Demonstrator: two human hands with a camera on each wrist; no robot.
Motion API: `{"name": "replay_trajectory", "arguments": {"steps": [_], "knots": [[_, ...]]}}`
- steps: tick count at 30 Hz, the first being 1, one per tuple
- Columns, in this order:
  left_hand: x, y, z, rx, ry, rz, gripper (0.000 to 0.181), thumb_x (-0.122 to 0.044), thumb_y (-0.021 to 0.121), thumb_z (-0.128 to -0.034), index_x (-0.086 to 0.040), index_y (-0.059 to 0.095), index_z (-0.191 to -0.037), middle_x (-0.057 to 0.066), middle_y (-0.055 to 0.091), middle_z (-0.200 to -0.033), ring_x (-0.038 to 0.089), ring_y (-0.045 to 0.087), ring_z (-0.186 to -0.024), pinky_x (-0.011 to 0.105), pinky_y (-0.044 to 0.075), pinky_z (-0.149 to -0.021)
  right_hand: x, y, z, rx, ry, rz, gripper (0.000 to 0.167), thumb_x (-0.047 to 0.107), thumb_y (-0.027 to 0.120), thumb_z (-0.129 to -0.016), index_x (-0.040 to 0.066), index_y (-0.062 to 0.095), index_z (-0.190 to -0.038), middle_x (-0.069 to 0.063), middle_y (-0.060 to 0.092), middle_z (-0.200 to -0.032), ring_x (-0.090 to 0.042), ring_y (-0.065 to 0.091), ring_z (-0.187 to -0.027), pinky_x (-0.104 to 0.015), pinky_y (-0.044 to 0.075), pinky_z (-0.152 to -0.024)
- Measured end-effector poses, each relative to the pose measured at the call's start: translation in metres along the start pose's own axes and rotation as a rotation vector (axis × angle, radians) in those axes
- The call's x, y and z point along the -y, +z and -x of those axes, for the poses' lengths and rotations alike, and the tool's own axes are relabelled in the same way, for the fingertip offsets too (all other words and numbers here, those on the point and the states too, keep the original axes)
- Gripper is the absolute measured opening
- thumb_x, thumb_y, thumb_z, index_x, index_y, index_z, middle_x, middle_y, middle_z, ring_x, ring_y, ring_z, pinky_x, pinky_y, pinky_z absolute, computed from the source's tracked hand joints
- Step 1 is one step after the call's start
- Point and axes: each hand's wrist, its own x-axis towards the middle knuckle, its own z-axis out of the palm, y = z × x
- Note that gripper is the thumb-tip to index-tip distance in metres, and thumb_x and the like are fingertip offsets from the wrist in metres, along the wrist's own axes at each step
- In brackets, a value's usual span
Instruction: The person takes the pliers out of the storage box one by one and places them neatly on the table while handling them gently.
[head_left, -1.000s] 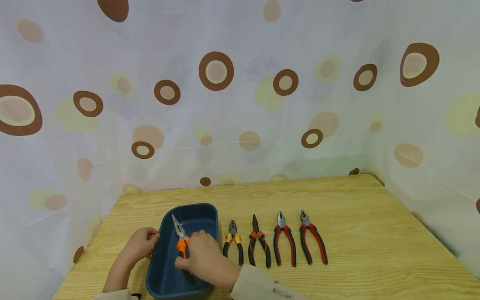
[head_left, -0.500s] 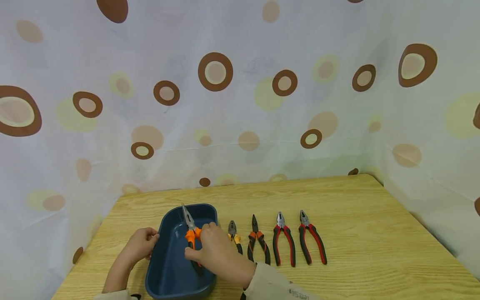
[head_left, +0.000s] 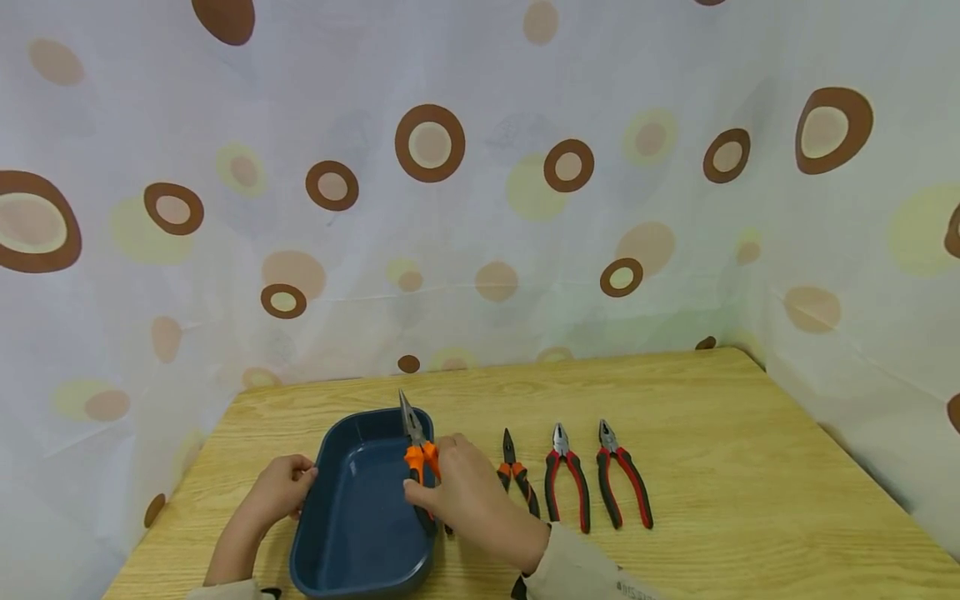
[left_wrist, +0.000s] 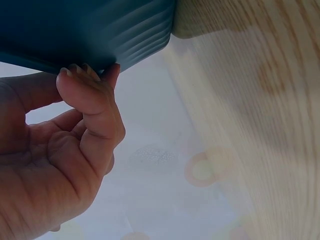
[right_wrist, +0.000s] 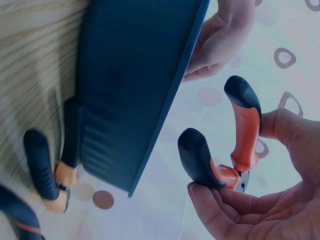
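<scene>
My right hand (head_left: 480, 500) holds long-nose pliers (head_left: 413, 427) by their orange-and-black handles, above the right rim of a dark blue tray (head_left: 367, 521). Their silver nose points away from me, and in the right wrist view the handles (right_wrist: 246, 132) stand spread apart between thumb and fingers. At the tray's left side, my left hand (head_left: 276, 490) pinches the rim with curled fingers, seen closely in the left wrist view against the tray wall (left_wrist: 135, 35). Yellow-and-black pliers (right_wrist: 67, 172) lie beside the tray, mostly hidden by my right hand in the head view.
Right of my right hand, black-and-orange long-nose pliers (head_left: 510, 458) and two red-and-black combination pliers (head_left: 559, 450) lie in a row on the wooden table (head_left: 750, 467). A dotted curtain (head_left: 480, 233) hangs behind the table and at its sides.
My right hand has carried the long-nose pliers up and rightward, from inside the tray to over its right rim. The left hand and tray have stayed in place.
</scene>
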Motion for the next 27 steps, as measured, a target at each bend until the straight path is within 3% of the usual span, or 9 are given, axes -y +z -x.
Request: {"name": "replay_trajectory", "arguments": {"steps": [5, 12, 17, 22, 27], "knots": [[-0.001, 0.000, 0.001, 0.006, -0.003, 0.009, 0.027, -0.002, 0.045, -0.0985, 0.019, 0.054, -0.112, 0.010, 0.054, -0.072, 0.018, 0.051, -0.054, 0.031, 0.048, -0.050, -0.011, -0.007, 0.003, 0.000, 0.009, -0.025, 0.057, 0.038, 0.072, -0.084, -0.011, 0.057, -0.110, -0.016, 0.054, -0.096, -0.015, 0.042, -0.056, -0.024, 0.037, -0.048], [0.000, 0.000, 0.001, 0.001, -0.007, 0.011, 0.026, -0.002, 0.046, -0.0980, 0.018, 0.054, -0.111, 0.009, 0.054, -0.071, 0.017, 0.051, -0.054, 0.031, 0.048, -0.050, -0.025, -0.015, 0.007, -0.048, 0.035, -0.015, 0.042, 0.035, 0.072, -0.084, -0.004, 0.057, -0.092, -0.007, 0.045, -0.079, -0.015, 0.039, -0.055, -0.024, 0.034, -0.047], [0.000, 0.002, 0.001, -0.002, 0.001, 0.004, 0.026, -0.001, 0.047, -0.0974, 0.019, 0.054, -0.112, 0.011, 0.057, -0.076, 0.018, 0.052, -0.054, 0.031, 0.050, -0.050, -0.034, -0.021, 0.011, -0.079, 0.052, -0.012, 0.038, 0.032, 0.072, -0.083, -0.001, 0.054, -0.087, -0.006, 0.041, -0.075, -0.015, 0.036, -0.053, -0.023, 0.031, -0.047], [0.000, 0.002, 0.000, -0.003, 0.014, -0.002, 0.026, -0.001, 0.047, -0.0972, 0.020, 0.053, -0.112, 0.012, 0.059, -0.080, 0.018, 0.053, -0.055, 0.032, 0.051, -0.050, -0.042, -0.029, 0.016, -0.076, 0.097, -0.027, 0.040, 0.033, 0.072, -0.085, -0.002, 0.053, -0.089, -0.007, 0.040, -0.074, -0.015, 0.035, -0.051, -0.023, 0.029, -0.045], [-0.002, 0.001, 0.002, -0.003, 0.012, -0.003, 0.027, -0.001, 0.047, -0.0971, 0.021, 0.053, -0.112, 0.012, 0.059, -0.080, 0.018, 0.053, -0.055, 0.032, 0.051, -0.051, -0.046, -0.036, 0.018, -0.104, 0.118, 0.022, 0.044, 0.035, 0.074, -0.084, -0.004, 0.056, -0.093, -0.007, 0.043, -0.076, -0.015, 0.036, -0.051, -0.024, 0.030, -0.045]]}}
